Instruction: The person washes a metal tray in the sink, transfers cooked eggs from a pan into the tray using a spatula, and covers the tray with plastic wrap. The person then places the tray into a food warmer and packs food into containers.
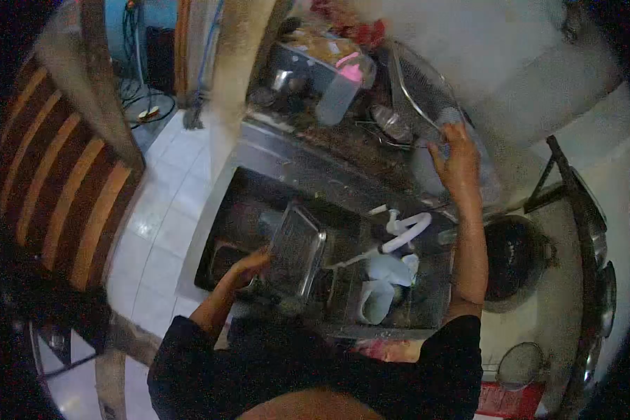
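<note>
Two bowls to this steel sink [201,245], and I have an arm over each side

Step in hand, my reading: handling things at the sink, my left hand [250,266] at a tray and my right hand [462,161] stretched across to the back

Left: fingers loosely bent, tips against or just beside the near side of the rectangular tray [295,252]; blur there, cannot tell whether they have hold of it. Right: fingers bent over by the end of a metal-rimmed mesh [423,84], thumb held away from them, so partly open; cannot tell if the rim is gripped

Next move, as I judge it: for the left, a sure hold on the tray's edge, clear of the bowl wall; for the right, fingers and thumb closed firmly round the rim, clear of the squeeze bottle [338,98] with the pink top

The tray: in the left bowl, tilted, greyish, shiny along its rounded rim, seemingly see-through in the middle; glass or plastic, cannot say

Right bowl: white tap pipe [404,238] bent over it, pale cup [376,301] below. Dark wok [511,252] on the desk [511,325] to my right
</note>
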`<state>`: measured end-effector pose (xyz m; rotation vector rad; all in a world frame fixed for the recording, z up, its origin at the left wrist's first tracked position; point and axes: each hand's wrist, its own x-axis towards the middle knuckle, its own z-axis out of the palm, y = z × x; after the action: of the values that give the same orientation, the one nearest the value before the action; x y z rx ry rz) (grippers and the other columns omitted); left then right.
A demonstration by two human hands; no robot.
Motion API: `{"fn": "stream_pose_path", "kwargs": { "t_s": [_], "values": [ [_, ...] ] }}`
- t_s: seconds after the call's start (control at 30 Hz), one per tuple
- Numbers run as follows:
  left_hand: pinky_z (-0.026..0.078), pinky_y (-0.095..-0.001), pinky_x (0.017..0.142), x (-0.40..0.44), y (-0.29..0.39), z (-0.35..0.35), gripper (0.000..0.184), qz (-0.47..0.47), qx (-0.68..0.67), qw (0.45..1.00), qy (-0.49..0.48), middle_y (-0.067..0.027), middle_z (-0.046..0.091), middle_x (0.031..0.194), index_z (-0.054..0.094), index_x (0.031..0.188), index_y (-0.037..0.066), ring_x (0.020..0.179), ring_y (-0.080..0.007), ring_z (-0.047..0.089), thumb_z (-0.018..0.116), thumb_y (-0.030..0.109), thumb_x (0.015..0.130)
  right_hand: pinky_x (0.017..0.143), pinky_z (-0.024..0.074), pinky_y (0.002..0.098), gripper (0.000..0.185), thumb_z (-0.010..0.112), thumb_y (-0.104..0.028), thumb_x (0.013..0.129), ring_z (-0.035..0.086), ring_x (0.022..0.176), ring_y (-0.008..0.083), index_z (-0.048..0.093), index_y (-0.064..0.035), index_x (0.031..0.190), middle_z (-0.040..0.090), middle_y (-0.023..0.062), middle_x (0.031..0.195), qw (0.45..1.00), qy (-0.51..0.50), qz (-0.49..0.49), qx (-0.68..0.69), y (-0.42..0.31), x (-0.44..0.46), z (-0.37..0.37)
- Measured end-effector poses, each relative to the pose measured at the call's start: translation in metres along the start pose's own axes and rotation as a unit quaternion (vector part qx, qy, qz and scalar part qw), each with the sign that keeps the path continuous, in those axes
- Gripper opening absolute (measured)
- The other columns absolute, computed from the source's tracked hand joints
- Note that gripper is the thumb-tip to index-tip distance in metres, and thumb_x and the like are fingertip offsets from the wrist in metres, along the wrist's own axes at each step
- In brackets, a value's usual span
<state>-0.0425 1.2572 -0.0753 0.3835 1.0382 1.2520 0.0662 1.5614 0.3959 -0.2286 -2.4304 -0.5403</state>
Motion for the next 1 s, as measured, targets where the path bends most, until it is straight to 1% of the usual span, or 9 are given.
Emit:
{"fn": "stream_pose_path", "kwargs": {
  "t_s": [0.07, 0.2, 0.37, 0.53, 0.63, 0.83, 0.87, 0.97, 1.0],
  "values": [
    [0.042, -0.0416, 0.088, -0.014, 0.012, 0.028, 0.055, 0.139, 0.117, 0.979, 0.097, -0.0135, 0.047, 0.124, 0.033, 0.138, 0.008, 0.111, -0.0275, 0.046, 0.043, 0.040, 0.094, 0.069, 0.0467, 0.0401, 0.034, 0.074, -0.014, 0.072, 0.059, 0.080, 0.0312, 0.056, -0.0022, 0.098, 0.056, 0.0134, 0.091, 0.999, -0.009, -0.003, 0.042, -0.026, -0.005, -0.020],
    [0.041, -0.0411, 0.087, -0.029, 0.001, 0.042, 0.049, 0.068, 0.126, 0.968, 0.205, -0.0154, 0.050, 0.113, 0.041, 0.126, 0.001, 0.102, -0.0280, 0.050, 0.041, 0.036, 0.092, 0.068, 0.0467, 0.0408, 0.028, 0.071, -0.015, 0.075, 0.058, 0.079, 0.0322, 0.057, -0.0031, 0.096, 0.055, 0.0135, 0.090, 0.990, -0.030, -0.039, 0.136, -0.101, -0.043, -0.038],
    [0.048, -0.0388, 0.075, -0.093, 0.027, 0.113, 0.042, 0.200, -0.090, 0.921, 0.322, -0.0132, 0.056, 0.097, 0.049, 0.114, -0.001, 0.081, -0.0252, 0.057, 0.042, 0.026, 0.081, 0.062, 0.0465, 0.0419, 0.013, 0.063, -0.011, 0.077, 0.057, 0.073, 0.0293, 0.059, -0.0065, 0.089, 0.053, 0.0103, 0.082, 0.961, -0.057, -0.078, 0.259, -0.182, -0.134, 0.007],
    [0.050, -0.0379, 0.080, -0.121, -0.010, 0.118, 0.040, 0.292, -0.180, 0.869, 0.357, -0.0139, 0.060, 0.100, 0.050, 0.115, -0.002, 0.090, -0.0235, 0.060, 0.042, 0.029, 0.091, 0.068, 0.0437, 0.0426, 0.010, 0.057, -0.008, 0.077, 0.055, 0.076, 0.0254, 0.060, -0.0077, 0.087, 0.052, 0.0064, 0.079, 0.943, -0.062, -0.143, 0.293, -0.238, -0.227, 0.039],
    [0.049, -0.0422, 0.085, -0.116, -0.041, 0.111, 0.047, 0.286, -0.327, 0.814, 0.386, -0.0170, 0.058, 0.109, 0.047, 0.119, -0.003, 0.096, -0.0287, 0.059, 0.043, 0.036, 0.093, 0.081, 0.0412, 0.0429, 0.017, 0.061, -0.020, 0.081, 0.055, 0.092, 0.0263, 0.063, -0.0116, 0.095, 0.056, 0.0082, 0.093, 0.909, -0.175, -0.183, 0.330, -0.240, -0.258, 0.042],
    [0.045, -0.0462, 0.094, -0.154, -0.083, 0.140, 0.050, 0.362, -0.290, 0.794, 0.392, -0.0194, 0.052, 0.121, 0.040, 0.129, -0.003, 0.109, -0.0331, 0.054, 0.041, 0.029, 0.090, 0.100, 0.0308, 0.0479, 0.065, 0.069, -0.050, 0.077, 0.042, 0.119, 0.0344, 0.051, -0.0079, 0.124, 0.047, 0.0154, 0.127, 0.836, 0.058, 0.065, 0.541, -0.236, -0.253, 0.011],
    [0.045, -0.0454, 0.094, -0.154, -0.100, 0.134, 0.054, 0.384, -0.259, 0.798, 0.385, -0.0175, 0.052, 0.122, 0.042, 0.128, -0.003, 0.107, -0.0319, 0.055, 0.041, 0.035, 0.090, 0.100, 0.0330, 0.0469, 0.074, 0.072, -0.038, 0.077, 0.044, 0.118, 0.0322, 0.038, -0.0042, 0.134, 0.045, 0.0147, 0.128, 0.857, 0.000, 0.076, 0.509, -0.233, -0.261, 0.039],
    [0.045, -0.0417, 0.092, -0.168, -0.119, 0.143, 0.061, 0.328, -0.144, 0.808, 0.468, -0.0145, 0.055, 0.116, 0.044, 0.127, -0.002, 0.106, -0.0276, 0.055, 0.037, 0.047, 0.091, 0.096, 0.0385, 0.0393, 0.073, 0.071, -0.025, 0.080, 0.048, 0.113, 0.0252, 0.031, -0.0048, 0.137, 0.045, 0.0122, 0.128, 0.500, -0.300, 0.195, 0.789, -0.234, -0.289, 0.077],
    [0.045, -0.0396, 0.091, -0.168, -0.126, 0.145, 0.065, 0.360, -0.201, 0.783, 0.466, -0.0130, 0.058, 0.112, 0.045, 0.126, -0.001, 0.104, -0.0251, 0.055, 0.034, 0.052, 0.091, 0.089, 0.0425, 0.0317, 0.061, 0.065, -0.010, 0.083, 0.053, 0.104, 0.0184, 0.035, -0.0031, 0.135, 0.050, 0.0094, 0.121, 0.524, -0.337, 0.216, 0.752, -0.239, -0.300, 0.084]
  ]
}}
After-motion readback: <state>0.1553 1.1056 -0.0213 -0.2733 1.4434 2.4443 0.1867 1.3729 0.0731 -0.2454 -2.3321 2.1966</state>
